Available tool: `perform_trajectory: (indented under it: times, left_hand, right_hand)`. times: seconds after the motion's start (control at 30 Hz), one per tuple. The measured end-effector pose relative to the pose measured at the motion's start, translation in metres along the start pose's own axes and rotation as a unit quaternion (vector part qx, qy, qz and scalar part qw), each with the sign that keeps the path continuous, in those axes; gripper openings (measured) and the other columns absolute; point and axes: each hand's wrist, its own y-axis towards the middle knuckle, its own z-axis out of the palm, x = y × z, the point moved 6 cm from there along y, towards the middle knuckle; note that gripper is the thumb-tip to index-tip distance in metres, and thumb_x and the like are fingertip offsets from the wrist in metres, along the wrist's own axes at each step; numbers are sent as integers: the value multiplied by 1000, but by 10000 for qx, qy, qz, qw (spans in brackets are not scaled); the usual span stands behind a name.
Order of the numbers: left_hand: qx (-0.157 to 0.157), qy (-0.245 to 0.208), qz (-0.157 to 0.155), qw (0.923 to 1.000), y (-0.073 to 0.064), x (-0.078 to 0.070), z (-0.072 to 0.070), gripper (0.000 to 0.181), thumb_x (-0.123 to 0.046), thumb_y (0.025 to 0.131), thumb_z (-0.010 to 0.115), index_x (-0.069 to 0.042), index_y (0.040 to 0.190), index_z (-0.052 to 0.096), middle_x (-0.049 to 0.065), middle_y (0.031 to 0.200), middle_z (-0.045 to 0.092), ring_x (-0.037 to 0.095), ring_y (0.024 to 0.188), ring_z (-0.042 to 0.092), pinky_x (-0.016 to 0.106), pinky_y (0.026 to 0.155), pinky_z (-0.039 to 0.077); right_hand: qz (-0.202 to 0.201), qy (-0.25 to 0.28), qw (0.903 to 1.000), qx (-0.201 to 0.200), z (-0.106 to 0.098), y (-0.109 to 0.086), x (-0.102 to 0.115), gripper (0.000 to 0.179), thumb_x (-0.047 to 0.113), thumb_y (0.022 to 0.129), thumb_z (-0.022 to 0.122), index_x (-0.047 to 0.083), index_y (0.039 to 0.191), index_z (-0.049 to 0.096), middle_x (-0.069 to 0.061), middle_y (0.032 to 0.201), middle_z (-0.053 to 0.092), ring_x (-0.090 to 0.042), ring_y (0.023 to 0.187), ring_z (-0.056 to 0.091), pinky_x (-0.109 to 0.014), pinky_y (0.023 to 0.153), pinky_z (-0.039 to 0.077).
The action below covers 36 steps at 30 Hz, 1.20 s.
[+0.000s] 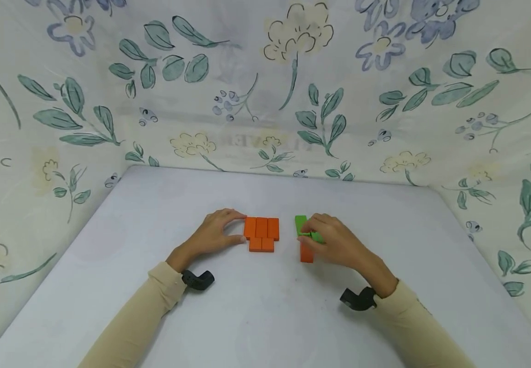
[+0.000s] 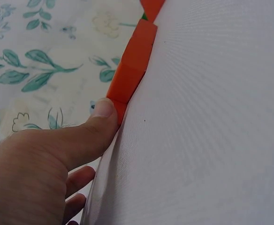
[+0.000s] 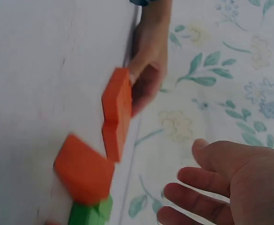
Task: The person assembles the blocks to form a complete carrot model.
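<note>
Several orange blocks (image 1: 261, 228) lie flat together on the white table, three side by side in the far row and two shorter-looking ones in front. My left hand (image 1: 212, 232) pinches the leftmost orange block, index finger by its far corner and thumb (image 2: 104, 108) against its near end. To the right stand green blocks (image 1: 300, 223) with another orange block (image 1: 306, 253) just in front. My right hand (image 1: 334, 240) hovers over these, covering part of them in the head view. Its fingers (image 3: 193, 176) are loosely spread with nothing between them in the right wrist view.
The white table (image 1: 265, 317) reaches back to a floral cloth wall (image 1: 247, 112), which also rises on both sides. Black wrist cameras are strapped to the left wrist (image 1: 198, 280) and right wrist (image 1: 358, 299). A gap separates the orange group from the green blocks.
</note>
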Motion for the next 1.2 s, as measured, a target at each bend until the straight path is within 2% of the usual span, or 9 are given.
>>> perform_trajectory:
  times: [0.17,0.33,0.5,0.63,0.77,1.0,1.2]
  left_hand:
    - [42,-4,-4,10000,2,-1,0,62,-45,85,78,-21,139,58,11,145,53,34,139,45,58,113,31]
    - [-3,23,-26,10000,-1,0,-1,63,-47,84,78,-22,138,59,10,145,53,34,138,45,59,113,31]
    - [43,-57,-71,9999,-3,-1,0,63,-46,84,78,-22,138,59,9,145,53,33,139,44,59,114,30]
    - [-4,-90,-37,10000,-3,-3,-1,62,-44,84,79,-22,138,59,9,144,54,33,138,45,58,113,31]
    - [-15,-48,-22,10000,-3,-4,0,62,-45,84,78,-21,138,59,10,145,54,34,139,45,58,114,30]
    - [-23,-8,-80,10000,-4,-5,-1,62,-47,85,77,-22,139,58,10,147,52,34,140,43,59,114,30]
    - [20,-9,-79,10000,-2,-5,-1,62,-46,85,77,-22,139,58,10,148,51,34,140,43,58,115,30]
  right_hand:
    - [570,147,9980,249,-19,-29,-27,16,12,90,74,5,104,70,-1,95,69,-17,86,61,-36,75,58]
    - [1092,84,9924,556,-20,-64,-53,19,11,90,74,6,108,70,-3,102,67,-21,93,62,-39,79,58]
    - [1151,-19,9925,404,-13,-91,-72,25,9,88,75,5,112,69,-5,105,66,-21,94,64,-38,81,59]
    - [956,107,9952,159,-8,-95,-83,27,7,87,76,6,112,69,-2,103,68,-17,92,63,-33,79,57]
    - [961,345,9947,67,-5,-97,-91,29,9,87,76,7,114,68,1,104,68,-15,91,60,-28,77,54]
    - [776,431,9960,-106,-1,-96,-92,28,8,86,76,9,113,68,0,105,67,-16,92,60,-29,78,54]
    - [851,458,9951,-228,0,-98,-94,26,7,86,77,10,110,69,1,103,68,-14,90,61,-25,75,54]
